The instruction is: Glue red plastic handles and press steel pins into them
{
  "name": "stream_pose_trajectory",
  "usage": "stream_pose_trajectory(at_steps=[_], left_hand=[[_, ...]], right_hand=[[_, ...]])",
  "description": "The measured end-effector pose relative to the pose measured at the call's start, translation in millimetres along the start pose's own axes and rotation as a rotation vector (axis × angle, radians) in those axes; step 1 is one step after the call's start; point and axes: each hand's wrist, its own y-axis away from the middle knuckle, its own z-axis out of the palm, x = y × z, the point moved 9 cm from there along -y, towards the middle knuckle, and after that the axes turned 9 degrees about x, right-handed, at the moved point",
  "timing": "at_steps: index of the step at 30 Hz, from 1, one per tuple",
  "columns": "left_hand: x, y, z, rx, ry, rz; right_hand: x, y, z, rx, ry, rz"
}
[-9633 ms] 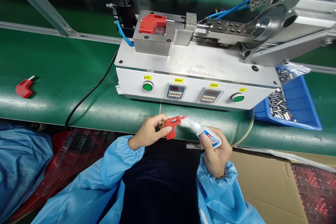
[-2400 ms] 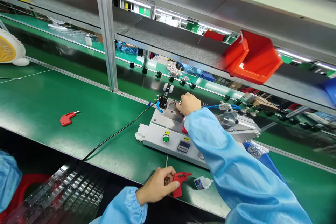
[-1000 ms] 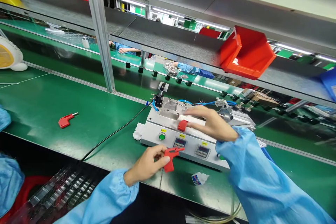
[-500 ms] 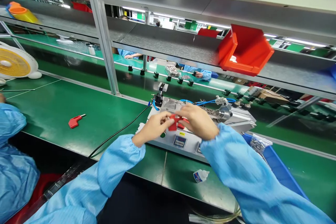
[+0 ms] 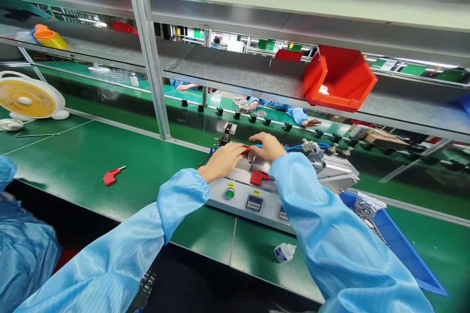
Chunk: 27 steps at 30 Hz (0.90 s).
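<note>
Over the grey bench machine (image 5: 240,190), my two hands meet at a small red plastic part (image 5: 247,148), which their fingers mostly cover. My left hand (image 5: 224,160) comes from the left, with closed fingertips on the part. From the other side my right hand (image 5: 270,147) grips it, thumb against it and forefinger raised above. Just below my right hand, a red L-shaped plastic handle (image 5: 259,177) lies on the machine's top. Another red handle with a metal shaft (image 5: 113,176) rests on the green bench to the left.
A small white bottle (image 5: 285,253) stands in front of the machine. At the right is a blue tray (image 5: 411,254) with metal parts. An orange bin (image 5: 340,80) sits on the shelf above; a yellow fan (image 5: 31,98) stands left. A co-worker's blue sleeve (image 5: 25,239) is at lower left.
Both hands have moved forward, from the front of the machine to its rear, with the red part. The green button and the red handle on the machine are now uncovered.
</note>
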Motion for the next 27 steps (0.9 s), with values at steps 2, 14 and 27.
stream_pose_trajectory(at_steps=[2,14,27], left_hand=[[4.7,2.2,4.9,-0.034,-0.022,0.03],[14.4,35.5,-17.4,0.12,-0.099,0.052],[35.0,113.5,9.8,-0.272,-0.195,0.055]], right_hand=[[9.8,9.3,-8.0,0.029,-0.015,0.002],[46.7,136.2,-71.2,0.301,-0.205,-0.048],[108.3,262.1,-16.5,0.305,-0.267,0.214]])
